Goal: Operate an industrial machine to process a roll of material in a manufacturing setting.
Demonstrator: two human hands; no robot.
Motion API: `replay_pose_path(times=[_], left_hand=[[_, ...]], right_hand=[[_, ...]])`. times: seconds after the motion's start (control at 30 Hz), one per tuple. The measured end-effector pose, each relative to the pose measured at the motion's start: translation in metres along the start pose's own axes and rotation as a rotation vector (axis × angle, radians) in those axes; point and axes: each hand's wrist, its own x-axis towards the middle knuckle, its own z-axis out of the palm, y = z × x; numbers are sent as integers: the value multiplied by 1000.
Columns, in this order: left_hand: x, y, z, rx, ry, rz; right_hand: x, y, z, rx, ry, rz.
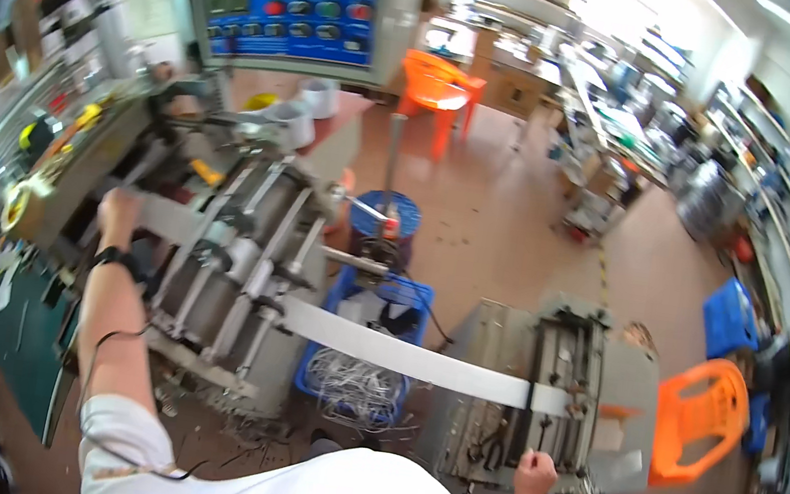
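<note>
Behind right hand [535, 472], machine [536, 393] blurred; left hand [118, 211] on white strip [400, 354]

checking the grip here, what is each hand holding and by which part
The left hand lies on the white strip where it enters the roller machine. The right hand is closed at the metal cutter unit's front edge; what it grips cannot be told.
</note>
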Motion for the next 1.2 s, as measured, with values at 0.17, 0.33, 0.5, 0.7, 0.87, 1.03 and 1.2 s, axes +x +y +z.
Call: replay_pose_path(times=[0.17, 0.33, 0.5, 0.7, 0.87, 1.03, 1.2], left_hand=[[7, 7, 8, -228, 67, 135], [14, 3, 14, -263, -9, 205], [22, -7, 27, -200, -76, 125], [-2, 18, 5, -158, -60, 99], [12, -4, 21, -152, -1, 200], [-17, 28, -5, -168, -57, 100], [-19, 35, -5, -73, -18, 153]], right_hand=[[-3, -4, -5, -14, 36, 67], [-1, -4, -8, -4, 17, 85], [1, -5, -10, -7, 14, 72], [1, -3, -10, -6, 12, 67], [2, -6, -11, -4, 19, 65], [1, -6, -12, -8, 29, 64], [2, -8, -13, -11, 34, 67]])
